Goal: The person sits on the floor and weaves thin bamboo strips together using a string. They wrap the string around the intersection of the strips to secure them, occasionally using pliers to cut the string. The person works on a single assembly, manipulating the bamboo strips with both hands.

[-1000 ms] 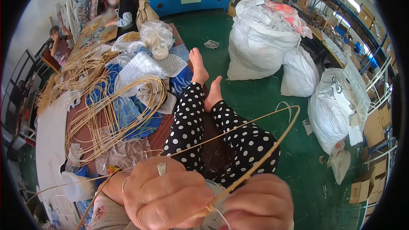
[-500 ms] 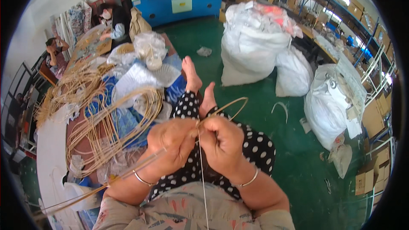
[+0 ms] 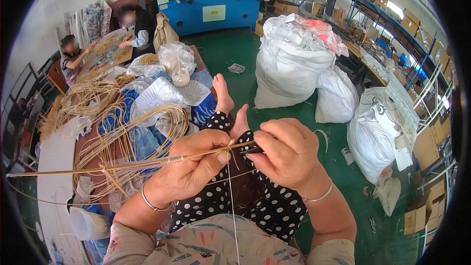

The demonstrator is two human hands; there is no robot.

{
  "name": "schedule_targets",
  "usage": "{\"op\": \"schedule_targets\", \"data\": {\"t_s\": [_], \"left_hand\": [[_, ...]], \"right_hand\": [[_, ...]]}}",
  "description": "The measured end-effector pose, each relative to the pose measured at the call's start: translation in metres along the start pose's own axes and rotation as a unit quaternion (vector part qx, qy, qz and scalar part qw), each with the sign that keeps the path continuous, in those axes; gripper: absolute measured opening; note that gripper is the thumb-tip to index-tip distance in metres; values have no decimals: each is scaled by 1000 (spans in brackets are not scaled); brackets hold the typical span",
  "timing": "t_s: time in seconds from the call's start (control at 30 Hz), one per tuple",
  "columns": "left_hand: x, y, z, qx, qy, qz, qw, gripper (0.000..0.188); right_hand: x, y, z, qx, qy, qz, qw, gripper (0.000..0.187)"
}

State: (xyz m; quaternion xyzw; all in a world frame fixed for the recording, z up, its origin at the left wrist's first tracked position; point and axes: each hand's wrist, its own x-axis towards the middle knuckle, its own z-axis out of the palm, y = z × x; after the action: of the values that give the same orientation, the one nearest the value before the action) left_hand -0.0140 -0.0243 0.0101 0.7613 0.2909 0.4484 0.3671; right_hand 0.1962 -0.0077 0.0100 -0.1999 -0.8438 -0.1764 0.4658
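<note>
My left hand [image 3: 189,167] pinches a thin bundle of cane strips [image 3: 132,166] in front of my lap. The strips run out to the left, with a clear sleeve-like wrap partly round them. A white thread [image 3: 232,201] is wound about the cane at my left fingertips and hangs down over my shirt. Opposite it, my right hand [image 3: 292,152] is closed on a slim black object [image 3: 252,150], mostly hidden by the fingers. The right end of the cane meets these right fingertips. A thinner cane strand curves below both hands.
Coiled cane [image 3: 162,118] covers the table [image 3: 51,181] at left, with plastic bags and a patterned white fan-shaped sheet [image 3: 164,93]. Two people sit at its far end. Large white sacks [image 3: 289,68] stand on the green floor at right, before shelves with cartons. A blue machine [image 3: 211,10] stands behind.
My right hand has moved right, apart from the left, and now holds the black object. The cane has swung flatter across my view; its loop at the right no longer shows.
</note>
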Motion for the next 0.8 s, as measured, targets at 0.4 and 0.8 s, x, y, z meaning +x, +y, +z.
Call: {"op": "schedule_targets", "data": {"t_s": [0.4, 0.8], "left_hand": [[-2, -8, 1, -1, 5, -14, 1000, 34], [5, -19, -3, -10, 33, 29, 999, 14]], "right_hand": [[-1, 0, 25, 3, 46, -65, 997, 41], [9, 6, 18, 205, -87, 158, 962, 25]]}}
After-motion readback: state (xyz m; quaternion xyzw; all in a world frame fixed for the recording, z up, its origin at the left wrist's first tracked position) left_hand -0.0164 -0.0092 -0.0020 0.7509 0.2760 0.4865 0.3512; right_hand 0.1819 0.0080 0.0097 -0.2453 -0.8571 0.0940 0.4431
